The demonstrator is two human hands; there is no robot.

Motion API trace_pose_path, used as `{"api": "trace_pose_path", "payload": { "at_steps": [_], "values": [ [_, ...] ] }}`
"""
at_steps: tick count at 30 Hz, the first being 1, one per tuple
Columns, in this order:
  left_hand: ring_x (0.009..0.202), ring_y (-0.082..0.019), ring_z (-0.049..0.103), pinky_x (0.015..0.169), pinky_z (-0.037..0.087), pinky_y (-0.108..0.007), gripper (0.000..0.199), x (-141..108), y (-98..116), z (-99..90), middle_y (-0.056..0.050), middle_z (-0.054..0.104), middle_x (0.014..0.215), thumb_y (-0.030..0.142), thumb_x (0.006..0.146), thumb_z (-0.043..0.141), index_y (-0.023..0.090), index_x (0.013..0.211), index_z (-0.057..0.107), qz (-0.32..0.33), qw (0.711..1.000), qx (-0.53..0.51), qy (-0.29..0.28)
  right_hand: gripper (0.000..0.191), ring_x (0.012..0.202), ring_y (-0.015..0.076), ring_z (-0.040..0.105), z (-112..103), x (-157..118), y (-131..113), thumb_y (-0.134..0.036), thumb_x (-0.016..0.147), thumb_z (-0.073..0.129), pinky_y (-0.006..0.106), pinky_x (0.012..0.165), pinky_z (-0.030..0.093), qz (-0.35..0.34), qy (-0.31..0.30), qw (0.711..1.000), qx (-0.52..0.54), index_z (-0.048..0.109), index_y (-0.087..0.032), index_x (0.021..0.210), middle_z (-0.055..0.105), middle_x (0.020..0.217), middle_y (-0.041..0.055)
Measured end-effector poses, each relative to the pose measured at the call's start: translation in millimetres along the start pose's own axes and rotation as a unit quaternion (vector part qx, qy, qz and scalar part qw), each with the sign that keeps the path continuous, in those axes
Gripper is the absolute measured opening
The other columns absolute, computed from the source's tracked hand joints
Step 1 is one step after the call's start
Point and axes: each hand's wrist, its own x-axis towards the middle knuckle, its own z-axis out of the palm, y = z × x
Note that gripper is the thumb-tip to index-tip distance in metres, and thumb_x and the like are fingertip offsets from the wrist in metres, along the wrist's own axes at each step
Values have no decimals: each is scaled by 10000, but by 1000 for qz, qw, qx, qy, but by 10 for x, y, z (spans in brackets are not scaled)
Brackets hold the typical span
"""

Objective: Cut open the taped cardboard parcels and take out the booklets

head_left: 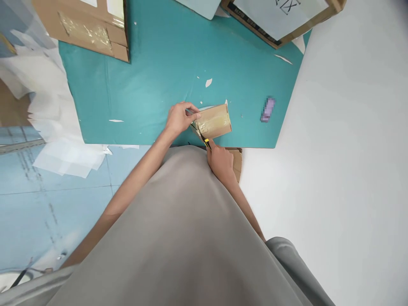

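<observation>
A small cardboard box [219, 120] with shiny clear tape across it is at the near edge of the green table. My left hand [181, 119] grips its left end, thumb on top and fingers bent behind. In my right hand [221, 161] is a black and yellow utility knife [207, 142], closed in the fist with the index finger along it. Its dark front end points up and left against the taped left end of the box. How deep the blade sits there I cannot tell.
On the green tabletop [153, 85] lie white paper scraps [208, 82] and a blurred purple item [268, 109]. Larger cardboard boxes stand at the back left [89, 29] and the back right [274, 36]. White sheets [54, 102] are heaped left of the table.
</observation>
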Motion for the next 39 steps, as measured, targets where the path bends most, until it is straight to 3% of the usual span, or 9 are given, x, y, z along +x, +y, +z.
{"api": "trace_pose_path", "payload": {
  "at_steps": [3, 6, 9, 11, 14, 17, 21, 30, 39],
  "values": [
    [821, -202, 687, 838, 559, -362, 230, -17, -19, 1, -53, 775, 1046, 390, 866, 760, 214, 1009, 799, -1, 1000, -4, 14, 475, 1018, 280, 763, -2, -86, 118, -383, 1154, 362, 355, 858, 548, -15, 12, 1000, 21, 483, -274, 1599, 788, 1202, 121],
    [945, -232, 716, 923, 579, -392, 330, -52, -62, 51, -83, 760, 1158, 459, 921, 722, 210, 1130, 774, -17, 998, -1, 56, 503, 1044, 296, 756, -45, -61, 323, -409, 1148, 362, 365, 886, 542, -13, 66, 995, 74, 474, -287, 1623, 784, 1243, 120],
    [1234, -306, 678, 1093, 535, -465, 572, -113, -119, 195, -145, 688, 1371, 580, 937, 711, 208, 1370, 673, -25, 994, -3, 107, 563, 1128, 324, 731, -52, 140, 605, -408, 1143, 308, 398, 929, 545, 17, 155, 978, 141, 430, -217, 1659, 749, 1345, 160],
    [1438, -353, 556, 1204, 454, -508, 798, -149, -151, 331, -186, 577, 1538, 668, 904, 733, 218, 1533, 535, -20, 993, -14, 119, 597, 1159, 337, 718, -33, 326, 789, -404, 1135, 282, 423, 950, 548, 34, 195, 965, 171, 414, -161, 1664, 733, 1370, 189],
    [1584, -399, 381, 1295, 337, -546, 1086, -165, -166, 528, -214, 414, 1679, 752, 807, 794, 240, 1655, 348, -22, 995, -26, 95, 599, 1127, 334, 722, 1, 547, 978, -397, 1123, 291, 435, 951, 549, 33, 200, 963, 179, 436, -155, 1652, 751, 1325, 189],
    [1601, -434, 339, 1312, 291, -587, 1253, -132, -150, 646, -229, 343, 1714, 764, 736, 845, 251, 1697, 226, -45, 996, -28, 72, 578, 1059, 319, 732, 9, 626, 1033, -377, 1117, 331, 414, 915, 548, 10, 173, 971, 165, 449, -197, 1653, 766, 1282, 166],
    [1563, -436, 393, 1289, 316, -618, 1205, -88, -130, 672, -229, 380, 1682, 747, 751, 845, 264, 1678, 245, -45, 996, -32, 64, 575, 1049, 298, 723, -14, 611, 994, -339, 1122, 323, 382, 898, 534, -2, 160, 976, 146, 421, -223, 1677, 759, 1268, 148],
    [1442, -384, 516, 1254, 368, -577, 1099, -116, -113, 634, -212, 507, 1536, 764, 771, 817, 235, 1610, 342, -43, 996, -3, 75, 587, 999, 276, 718, -117, 638, 980, -337, 1139, 301, 374, 872, 522, -6, 108, 989, 97, 318, -275, 1722, 726, 1232, 143],
    [1408, -370, 542, 1221, 410, -570, 1026, -147, -14, 659, -190, 541, 1508, 733, 786, 816, 268, 1588, 376, -51, 994, 11, 96, 567, 1040, 271, 736, -286, 651, 1000, -321, 1141, 314, 365, 875, 561, -18, 72, 993, 92, 346, -262, 1704, 729, 1274, 150]
  ]
}}
